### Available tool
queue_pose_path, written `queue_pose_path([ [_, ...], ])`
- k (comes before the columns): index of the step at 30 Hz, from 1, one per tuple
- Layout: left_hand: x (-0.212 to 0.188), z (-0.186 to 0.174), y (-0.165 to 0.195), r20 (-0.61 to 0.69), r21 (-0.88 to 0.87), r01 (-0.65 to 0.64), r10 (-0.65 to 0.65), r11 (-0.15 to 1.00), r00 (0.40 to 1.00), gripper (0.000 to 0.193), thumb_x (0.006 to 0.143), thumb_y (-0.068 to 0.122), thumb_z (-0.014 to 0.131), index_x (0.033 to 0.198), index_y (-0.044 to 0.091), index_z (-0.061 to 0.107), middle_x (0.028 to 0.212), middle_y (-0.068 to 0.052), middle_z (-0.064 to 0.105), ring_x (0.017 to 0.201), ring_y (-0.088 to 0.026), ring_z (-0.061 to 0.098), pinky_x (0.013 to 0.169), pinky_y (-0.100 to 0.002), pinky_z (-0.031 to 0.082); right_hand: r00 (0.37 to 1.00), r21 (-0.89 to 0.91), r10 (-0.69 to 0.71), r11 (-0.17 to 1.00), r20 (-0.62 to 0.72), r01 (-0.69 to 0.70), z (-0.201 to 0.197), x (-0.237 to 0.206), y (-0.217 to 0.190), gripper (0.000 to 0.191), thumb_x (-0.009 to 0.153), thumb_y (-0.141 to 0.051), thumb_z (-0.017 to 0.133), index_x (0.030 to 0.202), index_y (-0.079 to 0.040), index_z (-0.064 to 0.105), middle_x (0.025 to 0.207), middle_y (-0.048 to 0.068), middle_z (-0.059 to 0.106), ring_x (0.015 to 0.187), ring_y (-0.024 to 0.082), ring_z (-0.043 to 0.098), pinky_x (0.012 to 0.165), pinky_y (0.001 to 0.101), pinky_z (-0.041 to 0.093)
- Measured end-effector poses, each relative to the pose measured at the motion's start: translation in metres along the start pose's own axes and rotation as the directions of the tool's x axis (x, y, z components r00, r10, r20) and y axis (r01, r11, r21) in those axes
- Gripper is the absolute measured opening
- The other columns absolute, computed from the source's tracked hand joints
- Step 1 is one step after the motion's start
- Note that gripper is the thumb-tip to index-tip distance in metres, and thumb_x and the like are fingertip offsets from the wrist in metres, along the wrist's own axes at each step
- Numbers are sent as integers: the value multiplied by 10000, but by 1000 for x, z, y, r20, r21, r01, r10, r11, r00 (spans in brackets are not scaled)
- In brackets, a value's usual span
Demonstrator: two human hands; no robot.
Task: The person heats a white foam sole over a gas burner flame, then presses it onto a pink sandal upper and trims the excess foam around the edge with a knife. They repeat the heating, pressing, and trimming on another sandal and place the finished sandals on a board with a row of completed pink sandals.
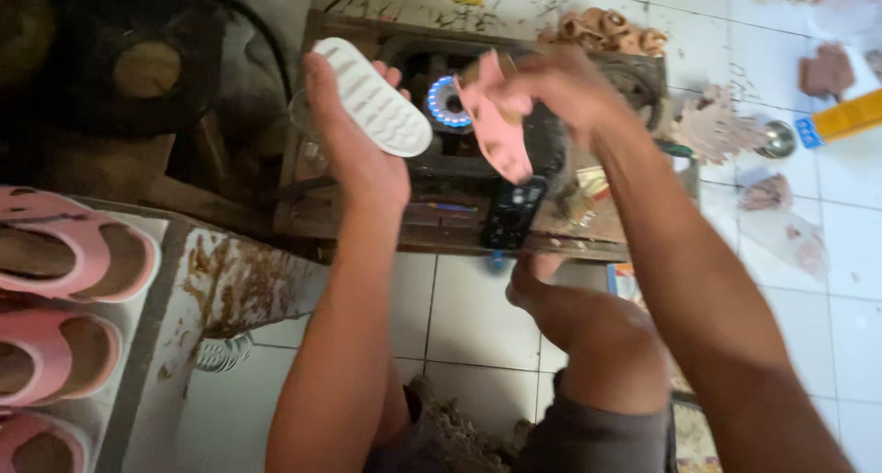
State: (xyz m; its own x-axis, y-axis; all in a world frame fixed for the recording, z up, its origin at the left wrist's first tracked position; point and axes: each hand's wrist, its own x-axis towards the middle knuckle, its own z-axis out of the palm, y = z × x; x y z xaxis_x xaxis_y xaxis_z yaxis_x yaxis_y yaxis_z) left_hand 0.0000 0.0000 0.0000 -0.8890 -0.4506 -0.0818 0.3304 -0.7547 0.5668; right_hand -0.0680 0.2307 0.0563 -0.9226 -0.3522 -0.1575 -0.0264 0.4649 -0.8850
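My left hand (pixel 354 138) grips a white ribbed shoe sole (pixel 374 96), held up with its tread facing me. My right hand (pixel 551 87) holds a pink sandal part (pixel 496 124) just right of the sole, over a small gas burner with a blue flame (pixel 444 101). The burner sits on a low, stained wooden stand (pixel 367 220). My bare knee (pixel 597 335) shows below the hands.
Pink sandals (pixel 64 257) lie in a row on a stained bench at the left. A dark remote-like object (pixel 514 211) rests on the stand's front. Brown sandal pieces (pixel 606 30) and scraps lie on the white tiled floor (pixel 854 253) to the right.
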Motion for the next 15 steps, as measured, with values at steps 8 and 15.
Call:
queue_pose_path([
  [8, -73, 8, 0, 235, -55, 301, -281, 952, 931, 626, 1011, 606, 507, 1364, 92, 567, 1247, -117, 654, 1138, -323, 636, 994, -530, 541, 999, 988, 40, -155, 25, -18, 52, -213, 51, 638, 1046, -462, 557, 1495, -17, 462, 1392, 222, 581, 1233, 346, 611, 1056, 474, 504],
  [15, -222, 5, 19, 279, 32, 497, -485, 867, 829, 610, 1056, 547, 353, 1492, 132, 452, 1343, -147, 623, 1179, -302, 633, 1002, -505, 522, 983, 989, 152, 120, -102, 84, 75, -309, 22, 652, 944, -354, 560, 1487, -14, 440, 1356, 222, 603, 1193, 315, 626, 1061, 462, 492],
])
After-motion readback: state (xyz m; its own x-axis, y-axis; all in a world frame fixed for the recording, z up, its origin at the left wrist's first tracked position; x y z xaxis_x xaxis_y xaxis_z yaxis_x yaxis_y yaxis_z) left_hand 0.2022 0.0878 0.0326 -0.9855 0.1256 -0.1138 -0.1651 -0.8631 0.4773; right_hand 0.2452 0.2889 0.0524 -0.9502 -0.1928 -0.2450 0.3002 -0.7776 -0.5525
